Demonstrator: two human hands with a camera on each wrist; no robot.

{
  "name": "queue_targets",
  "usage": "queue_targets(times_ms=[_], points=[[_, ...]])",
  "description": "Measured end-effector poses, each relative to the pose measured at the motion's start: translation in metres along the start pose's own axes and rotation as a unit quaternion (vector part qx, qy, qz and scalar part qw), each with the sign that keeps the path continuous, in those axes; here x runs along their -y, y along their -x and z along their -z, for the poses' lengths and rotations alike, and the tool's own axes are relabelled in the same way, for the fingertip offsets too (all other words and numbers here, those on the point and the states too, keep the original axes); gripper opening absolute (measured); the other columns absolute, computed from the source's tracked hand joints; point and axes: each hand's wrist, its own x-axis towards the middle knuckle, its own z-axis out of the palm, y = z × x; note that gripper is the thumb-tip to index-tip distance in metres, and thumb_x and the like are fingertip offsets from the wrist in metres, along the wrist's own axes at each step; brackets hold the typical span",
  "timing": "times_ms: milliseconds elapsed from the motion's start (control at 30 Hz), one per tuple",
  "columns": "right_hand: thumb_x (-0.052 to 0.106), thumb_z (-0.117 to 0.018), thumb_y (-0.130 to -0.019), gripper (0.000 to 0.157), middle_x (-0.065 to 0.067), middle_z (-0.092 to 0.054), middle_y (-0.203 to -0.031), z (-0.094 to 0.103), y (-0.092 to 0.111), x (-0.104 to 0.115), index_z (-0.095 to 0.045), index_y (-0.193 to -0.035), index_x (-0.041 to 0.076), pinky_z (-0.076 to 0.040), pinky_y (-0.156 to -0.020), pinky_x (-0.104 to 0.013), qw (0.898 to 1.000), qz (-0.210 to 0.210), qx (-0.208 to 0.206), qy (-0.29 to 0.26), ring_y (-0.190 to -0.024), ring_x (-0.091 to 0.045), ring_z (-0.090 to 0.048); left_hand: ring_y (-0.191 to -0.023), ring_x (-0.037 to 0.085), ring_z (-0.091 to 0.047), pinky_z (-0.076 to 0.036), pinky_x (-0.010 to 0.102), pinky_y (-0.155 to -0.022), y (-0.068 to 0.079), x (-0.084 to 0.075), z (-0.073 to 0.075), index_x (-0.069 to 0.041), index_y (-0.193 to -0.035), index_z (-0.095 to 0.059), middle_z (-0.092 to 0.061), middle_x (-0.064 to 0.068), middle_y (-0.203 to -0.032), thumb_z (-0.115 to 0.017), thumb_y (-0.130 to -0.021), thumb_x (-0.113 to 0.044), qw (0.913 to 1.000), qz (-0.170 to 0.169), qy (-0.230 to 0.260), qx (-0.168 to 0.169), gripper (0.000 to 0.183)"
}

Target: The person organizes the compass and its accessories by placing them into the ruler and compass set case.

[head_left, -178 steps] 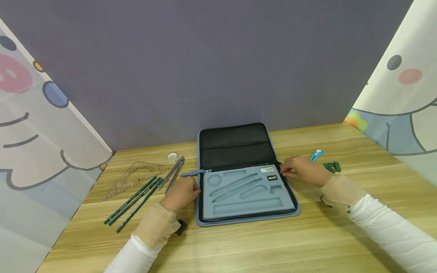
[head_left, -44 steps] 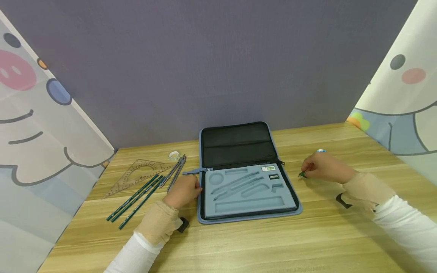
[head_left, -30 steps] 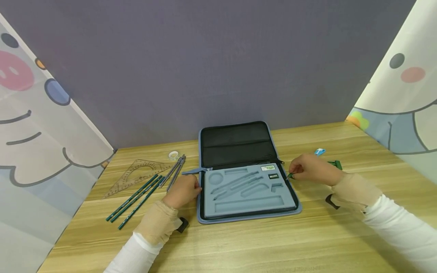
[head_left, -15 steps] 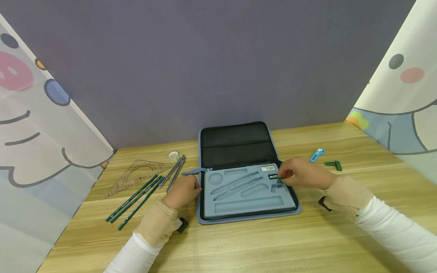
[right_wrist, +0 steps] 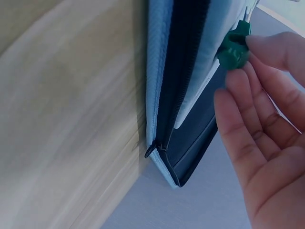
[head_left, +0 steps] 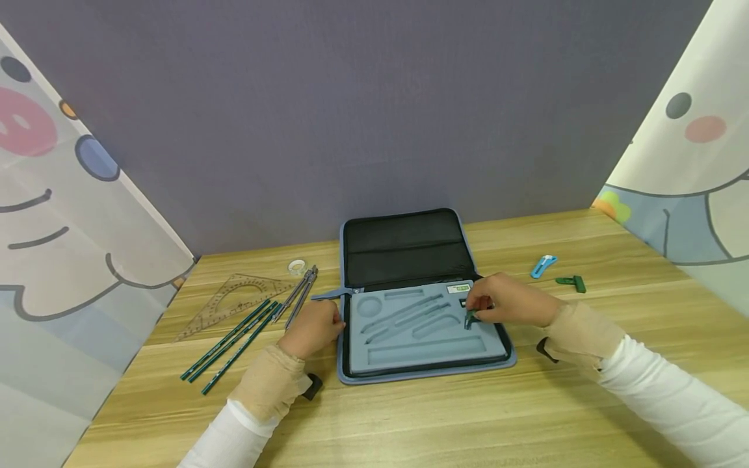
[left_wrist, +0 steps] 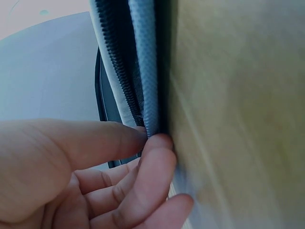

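Observation:
A blue zip case point(head_left: 407, 235) lies unfolded on the table, its grey foam insert point(head_left: 359, 356) cut with shaped slots. A white eraser point(head_left: 459, 288) and a black sharpener point(head_left: 463, 303), partly behind fingers, sit in the insert's upper right. My left hand point(head_left: 312, 330) pinches the case's left edge between thumb and forefinger, plain in the left wrist view. Between right thumb and fingers, a small green plastic piece point(right_wrist: 233, 53) with a thin metal tip is pinched. The right hand point(head_left: 515, 300) holds it over the insert's angular slot, which it covers; whether the piece touches foam, I cannot tell.
Right of the case lie a blue utility knife point(head_left: 543, 266) and another green piece point(head_left: 572, 282). On the left are several dark green pencils point(head_left: 234, 354), metal compasses point(head_left: 302, 294), a clear set square point(head_left: 234, 305) and a tape roll point(head_left: 296, 266). A grey partition point(head_left: 374, 117) stands behind.
My right hand left the sharpener area, took the small green piece from the table at right, and carried it left over the insert. The left hand stays at the case edge.

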Motion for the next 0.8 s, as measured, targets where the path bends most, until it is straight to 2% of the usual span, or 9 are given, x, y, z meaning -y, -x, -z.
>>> queue_targets(times_ms=[400, 600, 800], points=[[-0.001, -0.068, -0.08, 0.013, 0.005, -0.063, -0.082, -0.0028, 0.0011, 0.0005, -0.07, -0.089, 0.009, -0.05, -0.063, -0.025, 1.0, -0.003, 0.0, 0.001, -0.071, -0.002, -0.056, -0.041, 0.009, -0.035, -0.029, 0.022, -0.044, -0.0002, 0.0009, -0.0001, -0.012, -0.049, -0.044, -0.04, -0.004, -0.045, -0.066, -0.086, -0.008, 1.0, -0.003, -0.001, 0.0, 0.043], [0.001, -0.067, -0.081, 0.013, 0.005, -0.063, -0.084, -0.0031, 0.0011, 0.0014, -0.07, -0.091, 0.009, -0.049, -0.062, -0.024, 1.0, -0.005, 0.013, -0.002, -0.071, -0.001, -0.055, -0.041, 0.009, -0.036, -0.03, 0.022, -0.044, -0.0004, 0.0011, -0.0007, -0.012, -0.05, -0.045, -0.042, -0.004, -0.046, -0.066, -0.086, -0.008, 1.0, -0.003, -0.004, -0.001, 0.042], [0.0, -0.068, -0.082, 0.013, 0.005, -0.063, -0.085, -0.0027, 0.0005, 0.0021, -0.07, -0.092, 0.008, -0.049, -0.062, -0.023, 1.0, -0.005, 0.017, -0.007, -0.071, -0.001, -0.054, -0.041, 0.008, -0.032, -0.026, 0.021, -0.044, -0.0008, 0.0007, -0.0001, -0.014, -0.049, -0.039, -0.035, -0.006, -0.046, -0.067, -0.086, -0.008, 1.0, -0.005, -0.003, -0.004, 0.046]])
